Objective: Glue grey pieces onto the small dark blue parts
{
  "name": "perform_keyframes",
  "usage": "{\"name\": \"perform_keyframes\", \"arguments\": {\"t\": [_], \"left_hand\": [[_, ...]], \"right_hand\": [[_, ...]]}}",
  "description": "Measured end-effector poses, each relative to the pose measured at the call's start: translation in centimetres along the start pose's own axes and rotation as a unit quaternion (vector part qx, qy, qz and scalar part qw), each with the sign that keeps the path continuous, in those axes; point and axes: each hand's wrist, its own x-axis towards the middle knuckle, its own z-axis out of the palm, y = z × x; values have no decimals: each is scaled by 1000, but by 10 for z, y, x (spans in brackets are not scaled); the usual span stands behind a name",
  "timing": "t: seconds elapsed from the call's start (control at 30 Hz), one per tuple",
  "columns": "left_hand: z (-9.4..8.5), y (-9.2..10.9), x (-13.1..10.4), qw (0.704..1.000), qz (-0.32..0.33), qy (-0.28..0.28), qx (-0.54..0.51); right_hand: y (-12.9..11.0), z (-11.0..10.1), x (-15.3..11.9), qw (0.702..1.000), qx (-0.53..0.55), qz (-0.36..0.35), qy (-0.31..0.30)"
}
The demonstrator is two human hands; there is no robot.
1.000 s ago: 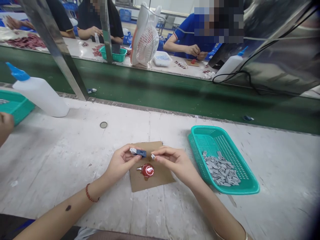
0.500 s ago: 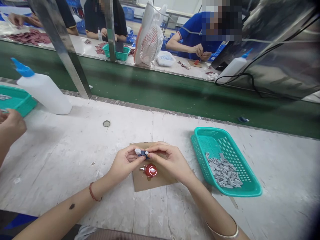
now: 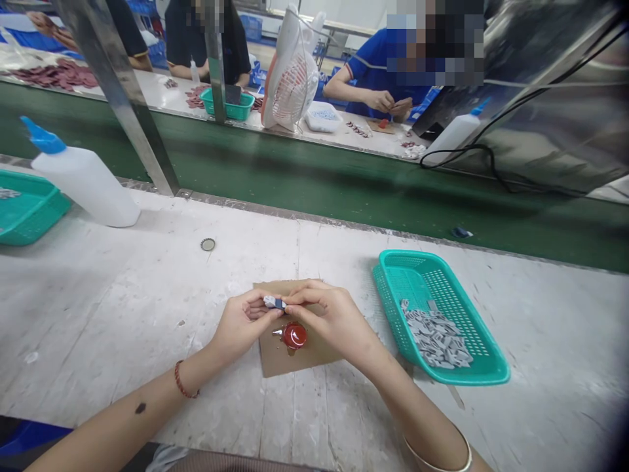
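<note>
**Both hands pinching one small part over the cardboard**

Small blue-and-grey plastic part (image 3: 274, 302) sits between both hands, above the brown cardboard sheet (image 3: 275, 360). Left hand (image 3: 239, 322) grips it from 9 o'clock, right hand (image 3: 330, 316) pinches it from 3 o'clock. Red round cap (image 3: 293, 335) lies just at 6 o'clock. Teal mesh basket (image 3: 484, 377) of grey pieces (image 3: 436, 337) at 3 o'clock.

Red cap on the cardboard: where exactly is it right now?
In the head view, the red cap lies on the cardboard piece, just below both hands' fingertips, left of the teal basket.
</note>
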Motion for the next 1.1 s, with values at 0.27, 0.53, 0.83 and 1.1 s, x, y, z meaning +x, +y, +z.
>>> {"name": "perform_keyframes", "arguments": {"t": [0.27, 0.53, 0.83, 1.1], "left_hand": [[-1, 14, -2, 998, 63, -3, -10], [1, 22, -5, 993, 115, 9, 16], [6, 31, -10, 993, 89, 68, 30], [15, 51, -3, 996, 46, 69, -35]], "right_hand": [[-3, -6, 13, 978, 200, 43, -45], [-11, 12, 11, 937, 316, 79, -124], [-20, 22, 7, 943, 329, 28, -40], [-32, -9, 8, 966, 247, 17, 78]]}}
